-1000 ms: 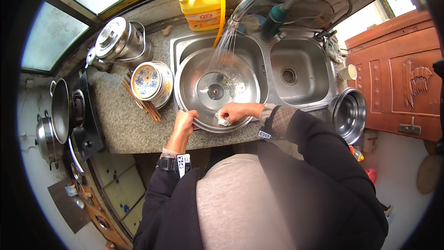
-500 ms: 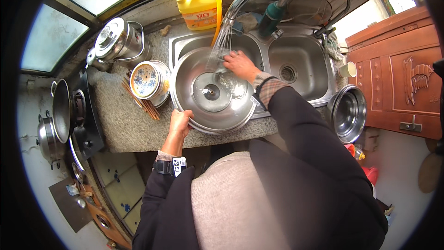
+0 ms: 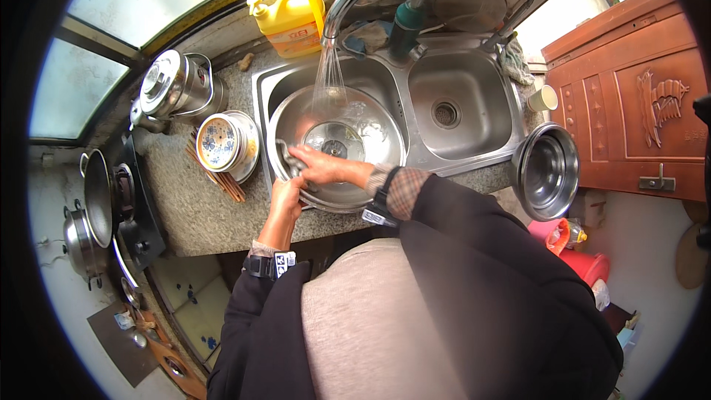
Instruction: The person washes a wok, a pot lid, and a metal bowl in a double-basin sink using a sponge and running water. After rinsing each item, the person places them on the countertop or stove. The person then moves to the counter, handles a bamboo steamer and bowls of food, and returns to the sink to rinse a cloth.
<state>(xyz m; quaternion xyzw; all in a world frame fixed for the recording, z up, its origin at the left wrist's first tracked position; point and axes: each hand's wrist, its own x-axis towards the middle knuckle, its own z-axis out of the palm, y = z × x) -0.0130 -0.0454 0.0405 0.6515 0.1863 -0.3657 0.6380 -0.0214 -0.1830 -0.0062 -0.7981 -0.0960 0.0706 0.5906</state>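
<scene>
A wide steel basin [image 3: 381, 127] rests over the left bowl of the double sink [image 3: 261, 104], with a little water in its bottom. My left hand [image 3: 286, 198] is closed on the basin's near-left rim. Against the inner wall just beside it, my right hand [image 3: 326, 167] presses a crumpled grey cloth [image 3: 288, 157]; its exact kind is hard to make out. From the curved chrome faucet [image 3: 342, 1], spray falls into the far side of the basin.
Stacked patterned bowls [image 3: 219, 142] and chopsticks [image 3: 229, 187] stand left of the sink, near a steel pot [image 3: 167, 85]. Behind is a yellow jug [image 3: 292, 26]. Steel basins [image 3: 548, 170] and a paper cup [image 3: 543, 98] sit at the right.
My right hand has moved from under the spray to the basin's near-left wall, beside my left hand. The left hand keeps its hold on the rim.
</scene>
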